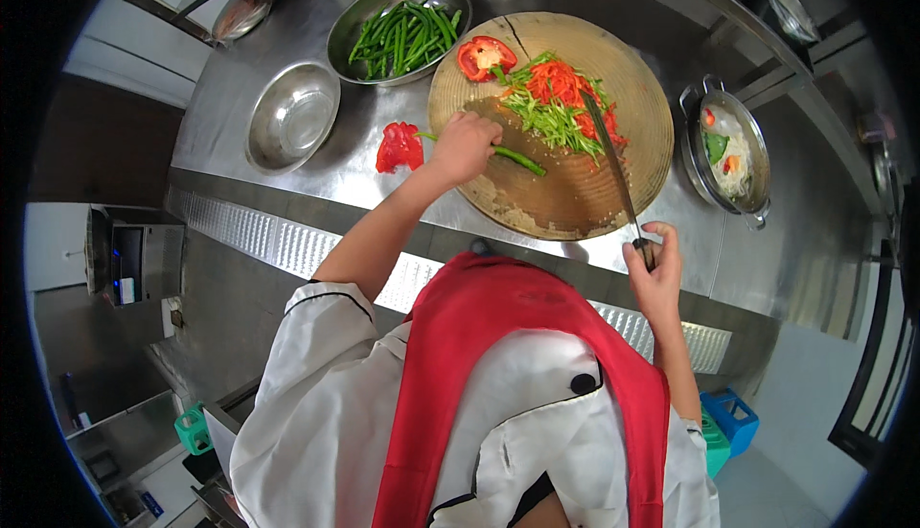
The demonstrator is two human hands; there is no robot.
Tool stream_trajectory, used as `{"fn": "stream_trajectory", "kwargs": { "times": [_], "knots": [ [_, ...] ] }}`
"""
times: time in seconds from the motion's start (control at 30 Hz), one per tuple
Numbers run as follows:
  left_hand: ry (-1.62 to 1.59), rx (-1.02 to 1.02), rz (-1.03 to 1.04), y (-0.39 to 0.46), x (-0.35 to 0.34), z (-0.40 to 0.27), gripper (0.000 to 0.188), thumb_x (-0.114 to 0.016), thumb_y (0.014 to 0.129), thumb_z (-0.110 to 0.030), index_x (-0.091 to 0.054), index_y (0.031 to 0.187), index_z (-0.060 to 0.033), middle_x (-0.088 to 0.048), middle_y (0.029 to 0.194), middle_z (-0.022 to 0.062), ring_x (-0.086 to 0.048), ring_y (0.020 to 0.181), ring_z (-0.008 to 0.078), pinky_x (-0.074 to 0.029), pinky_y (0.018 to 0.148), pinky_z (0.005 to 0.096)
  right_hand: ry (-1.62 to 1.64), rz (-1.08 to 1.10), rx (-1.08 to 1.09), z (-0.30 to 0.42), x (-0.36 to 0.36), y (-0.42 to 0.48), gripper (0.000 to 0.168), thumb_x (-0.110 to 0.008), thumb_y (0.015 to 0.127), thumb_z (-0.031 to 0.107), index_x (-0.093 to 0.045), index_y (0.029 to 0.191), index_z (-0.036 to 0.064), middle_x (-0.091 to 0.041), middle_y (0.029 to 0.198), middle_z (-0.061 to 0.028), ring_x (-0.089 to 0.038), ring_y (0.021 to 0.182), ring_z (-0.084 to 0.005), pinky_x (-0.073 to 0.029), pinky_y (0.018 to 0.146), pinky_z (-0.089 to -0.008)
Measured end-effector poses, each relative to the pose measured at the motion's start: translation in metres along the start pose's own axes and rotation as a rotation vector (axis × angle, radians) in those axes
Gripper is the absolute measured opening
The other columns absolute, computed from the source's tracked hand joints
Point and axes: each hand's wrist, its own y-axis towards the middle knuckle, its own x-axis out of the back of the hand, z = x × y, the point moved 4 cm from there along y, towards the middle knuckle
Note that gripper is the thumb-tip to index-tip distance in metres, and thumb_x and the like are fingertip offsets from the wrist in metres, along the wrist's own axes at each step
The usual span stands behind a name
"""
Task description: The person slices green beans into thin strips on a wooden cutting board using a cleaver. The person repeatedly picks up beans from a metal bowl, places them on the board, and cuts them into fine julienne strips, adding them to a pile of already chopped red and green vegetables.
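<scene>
My left hand (466,148) grips a long green chili pepper (523,161) at the near left side of a round wooden chopping block (650,133). The pepper's stem end sticks out to the left of the hand, its tip to the right. In my right hand (660,269) is the handle of a kitchen knife (609,143). Its blade points away from me, over the edge of a heap of shredded red pepper (555,84) and shredded green pepper (543,117). Behind the heap lies a cut red bell pepper half (486,59), its pale core showing.
Flat red pepper pieces (399,148) rest on the steel table (352,177) left of the block. Beyond are an empty metal bowl (293,118) and a metal bowl (336,61) of green chilies (406,38). At right, a two-handled pan (763,161) holds scraps. A metal rail (755,21) crosses above.
</scene>
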Motion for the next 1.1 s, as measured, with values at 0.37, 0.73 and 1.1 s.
{"fn": "stream_trajectory", "kwargs": {
  "times": [0.37,0.73,1.1],
  "knots": [
    [-0.116,-0.098,-0.247,-0.017,-0.010,-0.036,0.016,-0.069,0.080,-0.008,-0.068,0.097,-0.0073,-0.060,0.097,0.0076,-0.057,0.100,0.0286,-0.047,0.089,0.0413,0.114,0.080,0.032,0.042,-0.048,0.041,0.014,-0.057,0.100,0.013,-0.054,0.103,0.000,-0.054,0.064,0.0017,-0.048,0.052,-0.0055,-0.037,0.046,-0.0245],
    [-0.204,-0.104,-0.281,-0.011,-0.026,-0.027,0.013,-0.069,0.081,-0.008,-0.068,0.094,-0.0057,-0.061,0.096,0.0071,-0.058,0.098,0.0286,-0.052,0.084,0.0386,0.077,0.129,-0.063,0.048,-0.074,0.063,0.011,-0.054,0.101,0.011,-0.056,0.099,0.001,-0.053,0.062,-0.0001,-0.050,0.049,-0.0069,-0.041,0.044,-0.0274],
    [-0.210,0.007,-0.368,0.001,-0.020,-0.022,0.009,-0.071,0.080,-0.006,-0.065,0.087,-0.0052,-0.062,0.093,0.0075,-0.057,0.094,0.0298,-0.051,0.081,0.0394,-0.725,0.249,0.335,0.050,-0.069,0.098,0.028,-0.059,0.096,0.018,-0.058,0.112,-0.004,-0.064,0.067,-0.0257,-0.064,0.063,-0.0458,-0.050,0.061,-0.0557]
  ]
}}
